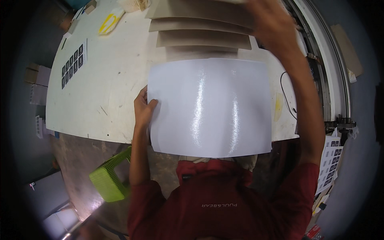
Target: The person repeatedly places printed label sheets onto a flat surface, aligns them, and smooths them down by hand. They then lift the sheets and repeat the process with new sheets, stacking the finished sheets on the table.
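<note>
A large glossy white sheet point(216, 108) spans the near edge of the table, with two bright streaks of reflected light down it. My left hand point(145, 107) grips its left edge, thumb on top and the other fingers partly hidden behind. Past the sheet's far edge lies a layered stack of greyish-brown boards point(202, 39), their edges stepped. My right arm reaches far forward, and my right hand point(273, 26) is over the right side of these boards. Motion smears its fingers at the top of the view, so whether it holds a board cannot be made out.
On the white table point(100, 100) lie a sheet of dark printed labels point(75, 64) and a yellow-and-white packet point(110, 23). A metal rail point(340, 72) runs along the right side, near a thin black cable point(283, 88). A green plastic stool point(110, 180) stands on the floor at left.
</note>
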The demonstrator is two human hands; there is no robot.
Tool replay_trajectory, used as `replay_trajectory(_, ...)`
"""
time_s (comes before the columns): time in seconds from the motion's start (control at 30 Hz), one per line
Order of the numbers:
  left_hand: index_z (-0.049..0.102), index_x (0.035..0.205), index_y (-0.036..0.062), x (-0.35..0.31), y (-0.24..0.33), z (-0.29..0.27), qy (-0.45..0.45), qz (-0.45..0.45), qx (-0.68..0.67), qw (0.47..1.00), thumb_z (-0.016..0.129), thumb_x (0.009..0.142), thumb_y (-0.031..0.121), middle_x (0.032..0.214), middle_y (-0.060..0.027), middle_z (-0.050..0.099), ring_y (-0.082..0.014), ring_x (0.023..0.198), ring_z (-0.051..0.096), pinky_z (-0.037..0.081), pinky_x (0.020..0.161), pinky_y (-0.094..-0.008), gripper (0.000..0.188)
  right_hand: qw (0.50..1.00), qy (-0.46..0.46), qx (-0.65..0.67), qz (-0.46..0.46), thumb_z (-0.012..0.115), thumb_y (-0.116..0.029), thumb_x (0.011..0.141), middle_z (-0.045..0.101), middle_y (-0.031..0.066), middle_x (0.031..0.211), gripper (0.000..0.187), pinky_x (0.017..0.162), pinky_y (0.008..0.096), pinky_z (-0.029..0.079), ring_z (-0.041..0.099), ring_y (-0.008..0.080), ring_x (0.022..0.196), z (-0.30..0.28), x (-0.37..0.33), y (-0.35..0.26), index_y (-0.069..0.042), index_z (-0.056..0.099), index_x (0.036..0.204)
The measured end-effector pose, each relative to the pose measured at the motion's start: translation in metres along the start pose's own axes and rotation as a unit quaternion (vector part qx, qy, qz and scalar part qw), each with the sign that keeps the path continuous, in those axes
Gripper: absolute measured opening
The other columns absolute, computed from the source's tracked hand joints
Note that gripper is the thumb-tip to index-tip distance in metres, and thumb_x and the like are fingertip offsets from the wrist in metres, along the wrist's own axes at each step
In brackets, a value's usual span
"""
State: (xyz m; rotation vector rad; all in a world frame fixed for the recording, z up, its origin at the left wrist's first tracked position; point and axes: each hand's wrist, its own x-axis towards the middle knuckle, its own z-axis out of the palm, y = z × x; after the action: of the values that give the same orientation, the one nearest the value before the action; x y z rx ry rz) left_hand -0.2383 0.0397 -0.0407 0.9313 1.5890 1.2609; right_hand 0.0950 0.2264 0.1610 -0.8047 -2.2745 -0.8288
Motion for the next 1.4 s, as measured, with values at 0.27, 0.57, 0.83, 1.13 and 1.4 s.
replay_trajectory(0.27,0.045,0.14,-0.009,-0.02,0.011,0.001,0.082,0.141,0.284,0.945,0.069,0.082,0.005,0.12,-0.0218,0.063,-0.0327,0.107,0.062,0.049,0.093,-0.0376,0.064,0.817,0.266,0.169,0.483,0.06,-0.01,0.098,0.06,0.0167,0.131,0.044,0.109,0.0311,0.041,0.057,0.0229,0.121,-0.187,-0.108,0.039,0.006,0.051,0.137)
replay_trajectory(0.57,0.063,0.119,-0.0011,-0.022,0.058,0.062,-0.058,0.321,0.25,0.912,0.073,0.086,0.014,0.115,-0.0188,0.065,-0.0313,0.108,0.06,0.047,0.093,-0.0394,0.037,0.629,-0.001,0.43,0.647,0.064,-0.013,0.098,0.07,0.0103,0.107,0.047,0.084,0.0236,0.048,0.063,0.0101,0.092,-0.113,-0.221,-0.075,0.005,0.05,0.139)
replay_trajectory(0.83,0.064,0.12,0.0001,-0.005,0.068,0.115,-0.153,0.35,0.253,0.889,0.062,0.095,0.025,0.11,-0.0162,0.062,-0.0314,0.102,0.055,0.041,0.092,-0.0426,0.036,0.638,-0.126,0.412,0.639,0.06,-0.011,0.099,0.071,0.0092,0.097,0.042,0.08,0.0214,0.046,0.061,0.0068,0.086,-0.089,-0.234,-0.095,0.007,0.052,0.137)
replay_trajectory(1.13,0.067,0.125,0.0069,-0.002,0.055,0.123,-0.167,0.378,0.371,0.832,0.06,0.097,0.031,0.113,-0.0112,0.06,-0.0268,0.104,0.051,0.039,0.093,-0.04,0.038,0.633,-0.12,0.414,0.644,0.059,-0.008,0.099,0.07,0.0071,0.09,0.041,0.076,0.0206,0.046,0.06,0.0062,0.081,-0.079,-0.231,-0.097,0.007,0.052,0.136)
replay_trajectory(1.4,0.068,0.123,0.0064,-0.003,0.05,0.125,-0.15,0.39,0.375,0.827,0.061,0.097,0.033,0.114,-0.0118,0.06,-0.027,0.104,0.051,0.04,0.092,-0.0403,0.039,0.637,-0.145,0.398,0.644,0.058,-0.008,0.099,0.07,0.0078,0.09,0.042,0.076,0.0207,0.046,0.06,0.0063,0.081,-0.08,-0.226,-0.096,0.008,0.052,0.137)
